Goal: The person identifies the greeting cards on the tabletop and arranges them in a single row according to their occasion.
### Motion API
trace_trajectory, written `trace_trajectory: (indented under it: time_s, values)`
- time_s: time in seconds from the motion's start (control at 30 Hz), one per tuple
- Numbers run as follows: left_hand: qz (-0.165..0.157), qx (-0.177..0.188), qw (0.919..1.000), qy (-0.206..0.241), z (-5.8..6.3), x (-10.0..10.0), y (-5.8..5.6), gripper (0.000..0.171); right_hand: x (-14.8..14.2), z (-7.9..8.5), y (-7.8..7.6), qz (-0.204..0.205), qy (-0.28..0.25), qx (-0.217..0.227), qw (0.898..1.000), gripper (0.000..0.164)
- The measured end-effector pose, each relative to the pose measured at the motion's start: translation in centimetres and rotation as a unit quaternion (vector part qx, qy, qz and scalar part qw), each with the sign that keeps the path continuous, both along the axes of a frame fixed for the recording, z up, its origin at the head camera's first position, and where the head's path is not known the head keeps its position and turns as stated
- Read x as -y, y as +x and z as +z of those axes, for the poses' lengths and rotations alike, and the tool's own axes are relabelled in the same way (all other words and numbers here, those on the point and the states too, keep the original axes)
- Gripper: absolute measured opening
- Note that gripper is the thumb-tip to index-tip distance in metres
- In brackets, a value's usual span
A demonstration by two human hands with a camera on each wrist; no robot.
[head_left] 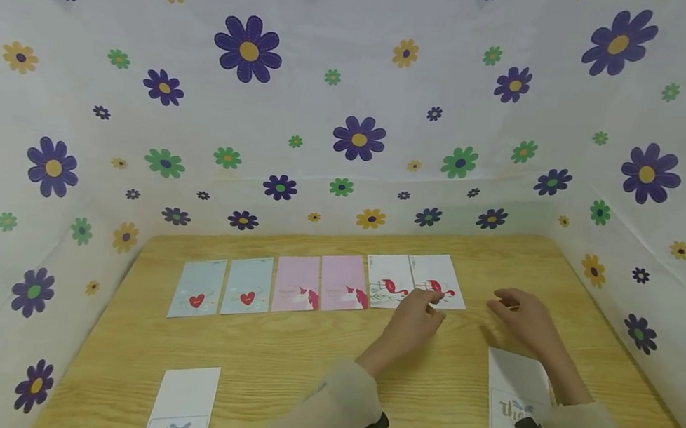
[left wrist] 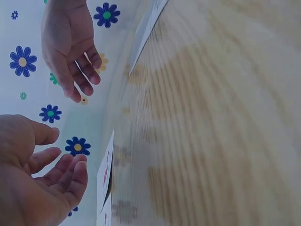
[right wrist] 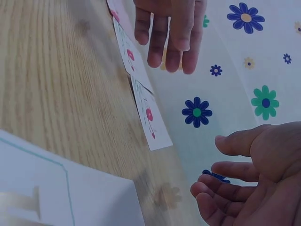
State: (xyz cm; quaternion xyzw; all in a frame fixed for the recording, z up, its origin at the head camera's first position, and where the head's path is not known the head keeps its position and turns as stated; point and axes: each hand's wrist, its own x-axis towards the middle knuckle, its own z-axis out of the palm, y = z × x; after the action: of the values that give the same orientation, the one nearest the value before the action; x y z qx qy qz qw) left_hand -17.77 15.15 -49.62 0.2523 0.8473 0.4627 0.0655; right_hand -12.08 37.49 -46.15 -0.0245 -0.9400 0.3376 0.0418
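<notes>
Two white flamingo cards, one (head_left: 383, 291) beside the other (head_left: 453, 277), lie at the right end of a row on the table. My left hand (head_left: 413, 321) hovers over their near edge, fingers loosely bent with nothing in them. To the right, my right hand (head_left: 521, 320) is raised above the wood, its fingers relaxed and holding nothing. Under the right forearm lies a white "Thank" card (head_left: 518, 375), partly hidden by the sleeve. In the left wrist view both palms face each other, the left hand (left wrist: 42, 174) below the right hand (left wrist: 70, 42).
Two pink unicorn cards (head_left: 298, 272) and two pale blue heart cards (head_left: 203, 279) continue the row leftward. Another "Thank" card (head_left: 185, 394) lies at the front left of the wooden table (head_left: 300, 364). White flower-print cloth (head_left: 304, 111) encloses the back and sides.
</notes>
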Motion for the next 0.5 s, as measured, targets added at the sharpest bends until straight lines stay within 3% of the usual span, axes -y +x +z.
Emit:
trace_trajectory:
  time_s: [0.27,0.5]
  values:
    - [-0.011,0.067,0.9973,0.030,0.5,-0.5,2.5,0.037,-0.4,0.4,2.6,-0.020,0.014,0.012,1.000,0.051]
    - [-0.023,0.100,0.9941,0.036,0.5,-0.9,4.2,0.038,-0.7,0.6,4.4,-0.053,0.029,0.027,0.998,0.053]
